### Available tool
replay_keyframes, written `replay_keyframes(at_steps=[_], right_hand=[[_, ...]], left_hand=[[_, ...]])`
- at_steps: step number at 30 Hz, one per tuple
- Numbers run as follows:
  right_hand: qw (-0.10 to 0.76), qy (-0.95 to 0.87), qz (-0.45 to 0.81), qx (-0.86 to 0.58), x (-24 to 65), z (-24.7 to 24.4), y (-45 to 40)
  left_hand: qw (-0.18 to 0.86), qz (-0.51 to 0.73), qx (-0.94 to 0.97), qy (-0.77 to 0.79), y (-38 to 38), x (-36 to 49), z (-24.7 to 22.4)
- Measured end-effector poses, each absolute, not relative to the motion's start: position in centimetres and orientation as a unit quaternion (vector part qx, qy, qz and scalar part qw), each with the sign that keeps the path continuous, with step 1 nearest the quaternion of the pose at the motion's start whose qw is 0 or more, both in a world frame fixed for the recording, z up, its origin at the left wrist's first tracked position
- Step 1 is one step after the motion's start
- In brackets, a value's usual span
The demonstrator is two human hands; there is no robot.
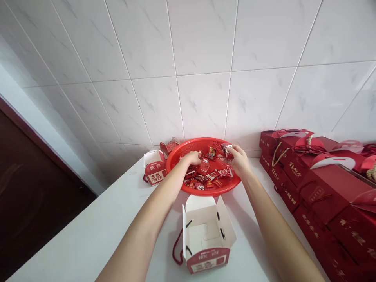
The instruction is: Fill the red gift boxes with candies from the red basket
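Note:
A red plastic basket (174, 156) stands against the tiled wall, with red-wrapped candies (203, 168) inside. My left hand (192, 158) reaches over its left side, fingers closed at a red wrapped candy. At the right side of the basket, my right hand (237, 159) pinches a dark red and white wrapped candy (226, 149). Between my forearms and in front of the basket sits an open box (205, 235), white inside and red outside, with its flaps up. Nothing lies inside that box. A dark red cord hangs at its left side.
Another open red and white box (155, 168) stands left of the basket, with a red item (168, 147) behind it. Stacked dark red gift boxes (320, 188) with cord handles line the right side of the white table (114, 219). A dark door (35, 188) is at far left.

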State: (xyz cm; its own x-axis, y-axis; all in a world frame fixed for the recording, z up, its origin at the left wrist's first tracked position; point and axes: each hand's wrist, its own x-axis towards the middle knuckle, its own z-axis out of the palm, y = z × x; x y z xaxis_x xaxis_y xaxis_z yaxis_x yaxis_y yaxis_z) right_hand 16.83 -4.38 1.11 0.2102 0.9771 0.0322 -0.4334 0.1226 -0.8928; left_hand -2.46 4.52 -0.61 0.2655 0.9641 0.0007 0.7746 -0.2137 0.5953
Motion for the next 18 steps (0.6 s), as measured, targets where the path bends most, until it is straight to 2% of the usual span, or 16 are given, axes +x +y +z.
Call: replay_keyframes(at_steps=[6, 13, 18], right_hand=[[0.665, -0.343, 0.517, -0.416, 16.8, 1.1, -4.2], [0.67, -0.346, 0.505, -0.42, 16.8, 1.0, -4.1], [0.668, -0.38, 0.488, -0.413, 16.9, 0.6, -3.9]], left_hand=[[0.266, 0.134, 0.776, 0.555, 3.8, -0.8, 0.5], [0.155, 0.156, 0.713, 0.665, 3.6, -1.5, 0.9], [0.126, 0.16, 0.681, 0.703, 4.0, -2.2, 0.5]])
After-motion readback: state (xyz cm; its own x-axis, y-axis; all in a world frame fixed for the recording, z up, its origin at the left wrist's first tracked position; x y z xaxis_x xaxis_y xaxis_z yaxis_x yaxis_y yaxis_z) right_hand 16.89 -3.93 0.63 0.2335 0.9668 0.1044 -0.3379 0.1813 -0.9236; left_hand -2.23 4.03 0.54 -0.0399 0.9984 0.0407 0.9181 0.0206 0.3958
